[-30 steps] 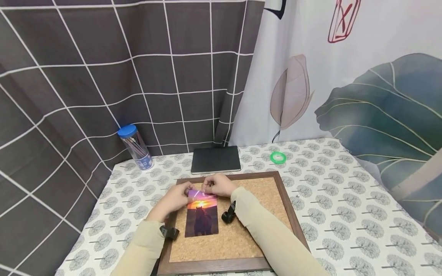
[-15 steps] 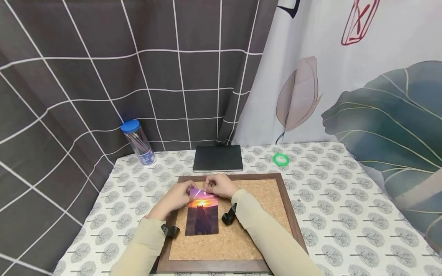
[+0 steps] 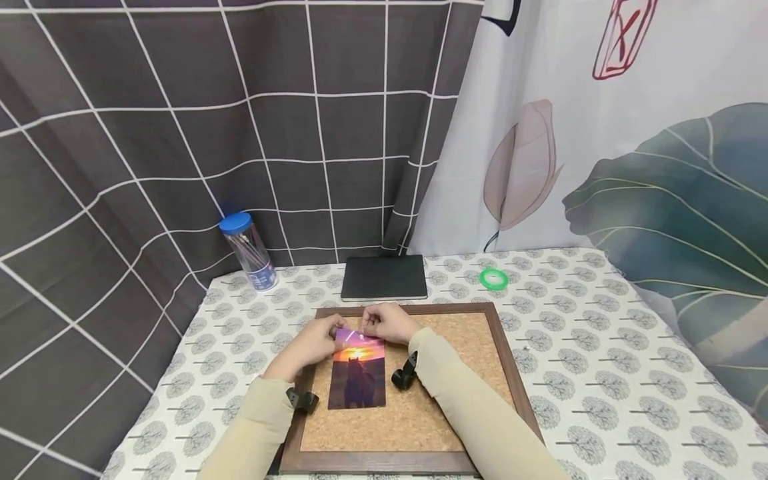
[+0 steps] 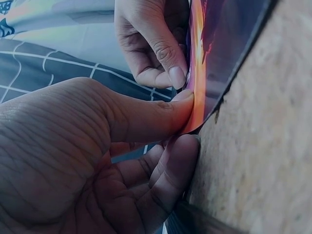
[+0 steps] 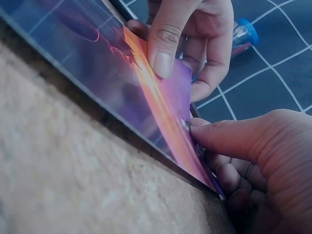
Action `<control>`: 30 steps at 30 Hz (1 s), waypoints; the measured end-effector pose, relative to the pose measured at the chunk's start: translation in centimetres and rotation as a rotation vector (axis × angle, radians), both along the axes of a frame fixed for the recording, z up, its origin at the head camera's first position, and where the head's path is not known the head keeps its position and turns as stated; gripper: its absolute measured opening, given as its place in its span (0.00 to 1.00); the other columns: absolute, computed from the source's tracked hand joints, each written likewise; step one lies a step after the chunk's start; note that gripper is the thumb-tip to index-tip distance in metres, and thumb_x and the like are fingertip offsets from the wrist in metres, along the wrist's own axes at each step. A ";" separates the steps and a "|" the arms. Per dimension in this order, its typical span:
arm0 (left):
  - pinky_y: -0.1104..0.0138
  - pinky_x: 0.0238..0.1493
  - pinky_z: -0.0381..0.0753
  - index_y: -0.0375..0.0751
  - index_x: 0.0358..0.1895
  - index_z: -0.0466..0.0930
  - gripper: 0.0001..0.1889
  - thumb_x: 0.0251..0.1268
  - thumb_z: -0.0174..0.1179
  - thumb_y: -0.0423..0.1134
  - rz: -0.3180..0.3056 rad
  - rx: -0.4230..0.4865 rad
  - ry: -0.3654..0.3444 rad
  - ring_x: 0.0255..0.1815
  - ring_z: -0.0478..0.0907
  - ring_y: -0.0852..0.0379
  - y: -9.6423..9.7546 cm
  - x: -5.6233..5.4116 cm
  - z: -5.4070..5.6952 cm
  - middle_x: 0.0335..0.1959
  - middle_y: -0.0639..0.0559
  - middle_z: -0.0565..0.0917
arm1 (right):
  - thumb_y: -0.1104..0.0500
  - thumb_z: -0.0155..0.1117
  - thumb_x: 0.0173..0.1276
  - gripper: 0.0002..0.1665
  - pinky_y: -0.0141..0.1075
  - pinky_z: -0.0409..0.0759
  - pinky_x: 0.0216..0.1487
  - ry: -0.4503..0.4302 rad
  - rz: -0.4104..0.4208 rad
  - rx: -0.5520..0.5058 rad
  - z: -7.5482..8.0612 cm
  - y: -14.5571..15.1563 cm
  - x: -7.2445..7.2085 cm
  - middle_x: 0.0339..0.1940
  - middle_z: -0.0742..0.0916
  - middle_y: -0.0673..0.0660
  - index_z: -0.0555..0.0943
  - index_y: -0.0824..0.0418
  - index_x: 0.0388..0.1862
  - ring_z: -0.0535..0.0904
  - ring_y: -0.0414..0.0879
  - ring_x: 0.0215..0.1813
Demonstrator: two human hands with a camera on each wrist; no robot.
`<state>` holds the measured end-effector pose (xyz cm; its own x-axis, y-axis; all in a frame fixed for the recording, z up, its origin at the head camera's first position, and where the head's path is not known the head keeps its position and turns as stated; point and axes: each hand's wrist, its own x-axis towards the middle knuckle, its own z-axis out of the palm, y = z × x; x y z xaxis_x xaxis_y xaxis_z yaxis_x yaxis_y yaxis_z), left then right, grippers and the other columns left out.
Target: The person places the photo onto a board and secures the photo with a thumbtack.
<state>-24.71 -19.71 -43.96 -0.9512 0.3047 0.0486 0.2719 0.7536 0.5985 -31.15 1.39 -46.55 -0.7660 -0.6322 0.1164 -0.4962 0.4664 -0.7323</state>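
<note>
A glossy photo of a dark horse against an orange and purple sunset lies over the left part of a cork board. My left hand pinches the photo's left edge near the top, thumb on its face and fingers behind. At the top edge, my right hand pinches the photo between thumb and curled fingers. A tiny shiny bit shows on the photo by the right thumb tip. In the right wrist view, the photo's upper part bends up from the cork.
A dark wooden frame borders the cork. Behind it lie a black notebook and a green tape ring. A clear tube with a blue lid stands at the back left of the tree-print tablecloth, against a dark checked curtain.
The head view has shifted slightly, so everything sits a little further right in it. Both hands keep their places on the photo's upper part.
</note>
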 end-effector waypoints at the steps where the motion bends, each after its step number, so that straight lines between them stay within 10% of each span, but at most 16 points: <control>1: 0.62 0.33 0.78 0.43 0.43 0.81 0.17 0.47 0.66 0.27 0.003 0.000 -0.002 0.30 0.77 0.56 0.0 0.0 0.0 0.30 0.52 0.83 | 0.60 0.71 0.66 0.07 0.31 0.75 0.32 0.003 0.002 -0.004 0.0 0.0 0.0 0.23 0.82 0.44 0.82 0.53 0.29 0.75 0.36 0.26; 30: 0.58 0.39 0.79 0.45 0.41 0.81 0.14 0.51 0.70 0.29 0.023 -0.005 0.007 0.32 0.78 0.57 0.2 0.3 0.1 0.30 0.53 0.83 | 0.61 0.70 0.64 0.05 0.30 0.74 0.30 0.073 0.019 -0.003 -0.6 0.0 -0.3 0.22 0.81 0.43 0.82 0.53 0.29 0.74 0.35 0.25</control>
